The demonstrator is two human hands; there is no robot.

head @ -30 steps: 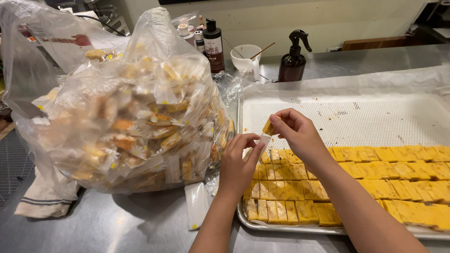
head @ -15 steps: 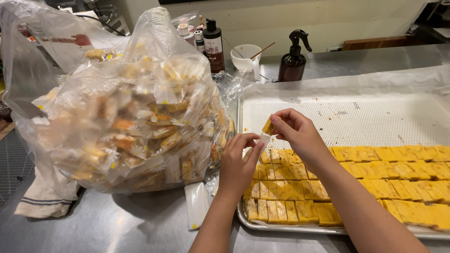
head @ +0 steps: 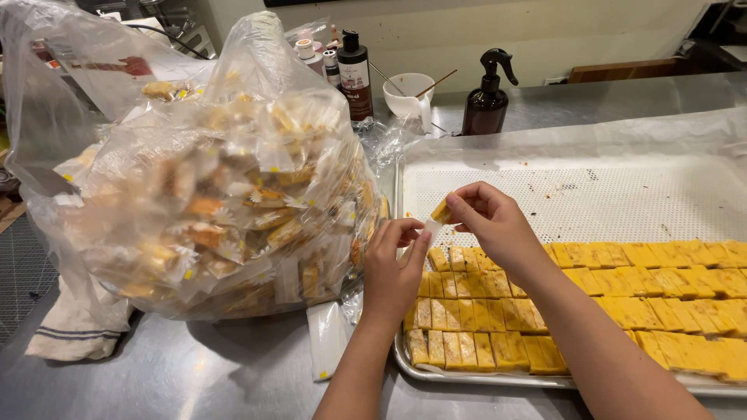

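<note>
My right hand [head: 494, 225] pinches a small yellow cake piece [head: 441, 211] between thumb and fingertips, holding it just above the left end of the perforated baking tray [head: 591, 194]. My left hand [head: 395, 260] is right beside it, fingers narrowed around what looks like a small clear wrapper [head: 426, 228] at the piece's lower edge, though the film is too thin for me to be sure. Both hands hang over the tray's left edge, near its front corner.

Below my hands, rows of yellow cake pieces [head: 622, 303] fill the front half of the tray, packed side by side; the back half is bare mesh with a few crumbs. The tray sits at the right side of the steel counter [head: 194, 373].

To the left of the tray, touching its edge, a big clear plastic bag [head: 210, 194] bulges with wrapped pieces. A flat empty wrapper [head: 325, 338] lies on the counter by the bag's front. At the counter's back edge stand a dark pump bottle [head: 486, 97], a white cup [head: 408, 93] with sticks in it, and a dark capped bottle [head: 355, 74]. A folded cloth [head: 74, 330] lies at the front left.
</note>
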